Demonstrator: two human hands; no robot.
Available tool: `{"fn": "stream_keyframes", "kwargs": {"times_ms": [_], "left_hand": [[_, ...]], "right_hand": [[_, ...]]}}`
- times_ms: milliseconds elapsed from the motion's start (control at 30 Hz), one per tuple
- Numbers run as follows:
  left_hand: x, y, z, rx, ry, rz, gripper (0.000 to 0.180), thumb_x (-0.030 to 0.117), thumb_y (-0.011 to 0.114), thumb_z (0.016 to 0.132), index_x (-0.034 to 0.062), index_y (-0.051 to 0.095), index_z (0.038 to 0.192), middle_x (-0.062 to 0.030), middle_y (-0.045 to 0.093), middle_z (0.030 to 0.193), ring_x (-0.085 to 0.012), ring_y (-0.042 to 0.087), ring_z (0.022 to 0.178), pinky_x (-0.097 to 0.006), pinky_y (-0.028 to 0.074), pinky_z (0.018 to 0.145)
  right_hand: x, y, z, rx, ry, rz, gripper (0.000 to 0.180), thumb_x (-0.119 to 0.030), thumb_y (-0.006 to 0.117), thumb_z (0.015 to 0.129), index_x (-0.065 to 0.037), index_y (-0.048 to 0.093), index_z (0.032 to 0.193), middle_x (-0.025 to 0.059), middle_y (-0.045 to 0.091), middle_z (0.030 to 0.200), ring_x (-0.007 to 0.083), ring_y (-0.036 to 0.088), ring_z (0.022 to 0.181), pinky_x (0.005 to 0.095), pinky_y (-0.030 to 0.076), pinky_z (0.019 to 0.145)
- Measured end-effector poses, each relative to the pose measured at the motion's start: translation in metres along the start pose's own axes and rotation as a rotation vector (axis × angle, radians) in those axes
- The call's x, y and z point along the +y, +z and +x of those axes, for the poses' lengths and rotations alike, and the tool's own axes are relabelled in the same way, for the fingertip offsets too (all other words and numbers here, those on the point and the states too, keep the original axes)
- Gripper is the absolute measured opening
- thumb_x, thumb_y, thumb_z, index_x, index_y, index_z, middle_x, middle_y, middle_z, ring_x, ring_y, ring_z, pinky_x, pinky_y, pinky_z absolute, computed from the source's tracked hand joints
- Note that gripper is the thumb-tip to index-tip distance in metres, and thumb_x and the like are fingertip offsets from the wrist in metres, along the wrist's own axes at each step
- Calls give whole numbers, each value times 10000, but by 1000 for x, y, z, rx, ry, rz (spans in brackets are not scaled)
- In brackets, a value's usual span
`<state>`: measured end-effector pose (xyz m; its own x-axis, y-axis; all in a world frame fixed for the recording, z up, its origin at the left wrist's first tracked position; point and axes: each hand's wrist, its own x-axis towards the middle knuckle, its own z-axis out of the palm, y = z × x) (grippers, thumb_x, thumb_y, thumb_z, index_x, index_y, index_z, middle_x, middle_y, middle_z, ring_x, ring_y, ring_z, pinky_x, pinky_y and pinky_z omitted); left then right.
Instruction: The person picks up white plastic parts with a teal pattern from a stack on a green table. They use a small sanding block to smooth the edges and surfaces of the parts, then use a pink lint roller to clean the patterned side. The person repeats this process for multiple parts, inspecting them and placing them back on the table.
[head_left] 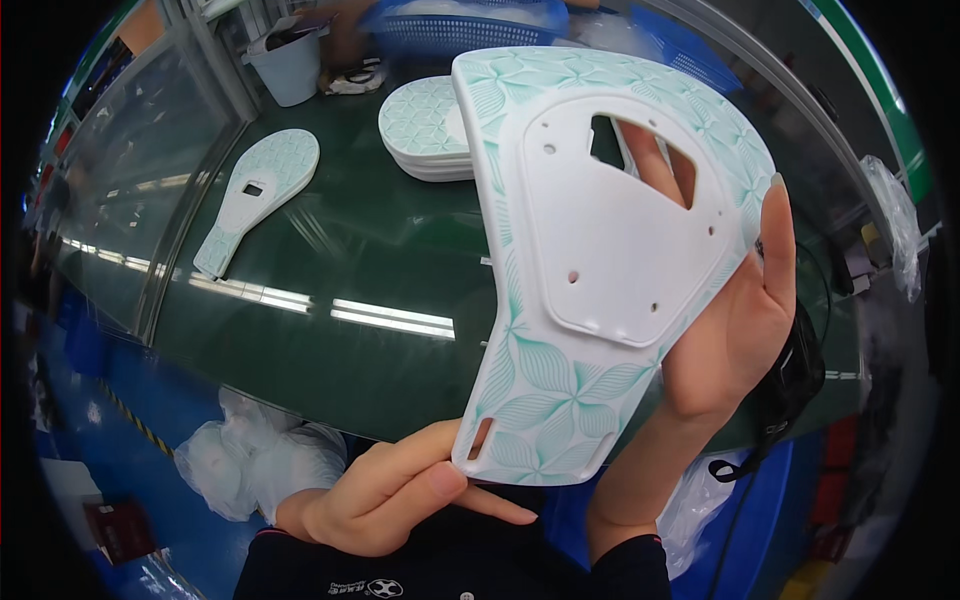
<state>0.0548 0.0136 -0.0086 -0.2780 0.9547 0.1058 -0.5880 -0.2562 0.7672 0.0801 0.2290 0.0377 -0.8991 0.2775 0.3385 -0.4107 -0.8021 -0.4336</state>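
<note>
Plastic paddle-shaped panel (590,270), held up close to the camera above the dark green table (370,260): white moulded body, broad rounded head narrowing to a short handle end with a small slot. Border printed with a teal leaf-and-petal line pattern. Centre carries a plain white raised plate with several small round holes and one angular cut-out near its top, through which fingers show. Right hand (735,320) clasps the head's right edge, thumb on the front, fingers behind. Left hand (400,490) pinches the lower handle end between thumb and forefinger. On the table behind: one matching panel (262,192) lying flat at left, a stack of like panels (425,130) centre, a pale bucket (288,62) and a blue basket (460,30) beyond.
</note>
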Motion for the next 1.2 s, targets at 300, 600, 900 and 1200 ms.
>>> {"fn": "stream_keyframes", "kwargs": {"times_ms": [300,600,900,1200], "left_hand": [[-1,4,-4,9,32,-43,405,90,236,877,-125,157,1211,-244,250,1245,-303,294,1157,-432,330,914],[6,-18,33,418,548,648,978,580,489,691,-17,-17,1277,-243,138,1305,-333,231,1191,-392,147,974],[6,-24,26,502,421,173,698,511,275,821,23,72,1277,-194,248,1262,-372,343,1108,-492,325,886],[7,-18,3,514,405,-13,708,551,261,804,47,105,1276,-197,220,1268,-368,405,1049,-489,389,818]], "right_hand": [[0,4,2,-95,70,14,584,-251,323,857,11,8,1273,208,15,1332,341,83,1229,514,178,963],[47,14,-27,213,-68,-633,453,26,377,779,20,266,1219,215,295,1242,346,245,1187,427,263,943],[73,3,-67,-127,-209,-1495,520,-174,497,666,64,421,1122,226,354,1214,330,185,1219,405,136,979],[70,-25,-97,293,17,-536,735,-443,478,746,22,202,1244,214,290,1238,308,337,1130,428,303,917]]}}
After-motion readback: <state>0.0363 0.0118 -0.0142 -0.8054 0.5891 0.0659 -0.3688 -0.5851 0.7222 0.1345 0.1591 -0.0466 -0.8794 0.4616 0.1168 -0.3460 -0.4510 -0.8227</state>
